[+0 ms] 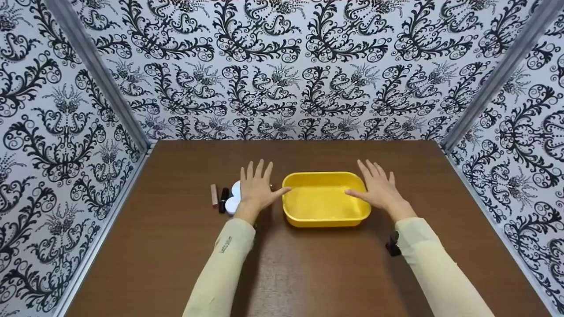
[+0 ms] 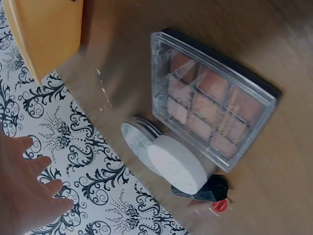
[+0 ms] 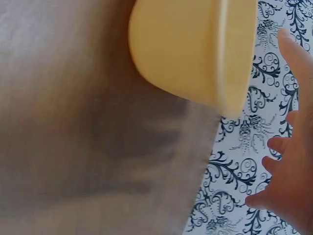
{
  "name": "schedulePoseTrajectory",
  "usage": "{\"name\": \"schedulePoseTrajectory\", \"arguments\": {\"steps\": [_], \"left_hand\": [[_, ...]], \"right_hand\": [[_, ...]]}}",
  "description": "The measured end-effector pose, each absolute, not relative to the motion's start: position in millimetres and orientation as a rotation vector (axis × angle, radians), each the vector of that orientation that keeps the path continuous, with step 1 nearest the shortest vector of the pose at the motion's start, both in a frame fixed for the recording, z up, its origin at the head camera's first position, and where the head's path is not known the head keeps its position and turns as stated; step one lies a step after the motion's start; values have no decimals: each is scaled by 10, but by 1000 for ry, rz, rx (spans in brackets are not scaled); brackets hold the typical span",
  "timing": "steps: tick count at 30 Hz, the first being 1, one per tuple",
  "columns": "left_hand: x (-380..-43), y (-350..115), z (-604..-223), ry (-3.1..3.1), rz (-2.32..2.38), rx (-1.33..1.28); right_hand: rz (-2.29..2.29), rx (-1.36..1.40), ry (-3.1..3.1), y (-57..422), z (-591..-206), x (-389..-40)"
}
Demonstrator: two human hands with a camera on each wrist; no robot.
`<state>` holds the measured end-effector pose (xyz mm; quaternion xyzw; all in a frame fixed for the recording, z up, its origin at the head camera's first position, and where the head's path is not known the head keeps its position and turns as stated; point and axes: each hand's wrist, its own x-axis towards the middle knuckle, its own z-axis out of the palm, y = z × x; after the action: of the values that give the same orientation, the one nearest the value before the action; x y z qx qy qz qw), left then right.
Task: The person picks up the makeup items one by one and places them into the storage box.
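Observation:
A yellow plastic basin (image 1: 326,222) stands on the brown table between both hands. My left hand (image 1: 256,190) is spread with straight fingers by its left side, thumb toward the rim. On the other side, my right hand (image 1: 380,190) is likewise spread, its thumb over the right rim; whether it touches I cannot tell. Below the left hand lie a clear-lidded makeup palette (image 2: 208,100), two round white-topped containers (image 2: 177,164), a black tube (image 2: 208,188) and a pinkish tube (image 1: 214,195). In the head view the left hand hides the palette.
Black-and-white patterned walls (image 1: 282,88) enclose the table (image 1: 308,273) at the back and both sides. Grey metal posts (image 1: 101,75) mark the corners. A small black device (image 1: 393,245) shows at the right wrist.

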<state>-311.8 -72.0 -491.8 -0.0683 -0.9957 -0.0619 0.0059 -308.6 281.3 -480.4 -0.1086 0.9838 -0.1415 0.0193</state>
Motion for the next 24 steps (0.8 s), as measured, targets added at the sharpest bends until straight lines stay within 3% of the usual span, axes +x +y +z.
{"name": "schedulePoseTrajectory", "arguments": {"steps": [24], "left_hand": [[-2951,-1091,-5031,-3012,-368,-189]], "right_hand": [[-493,-318,3043,2763,-5308,-3008]]}}
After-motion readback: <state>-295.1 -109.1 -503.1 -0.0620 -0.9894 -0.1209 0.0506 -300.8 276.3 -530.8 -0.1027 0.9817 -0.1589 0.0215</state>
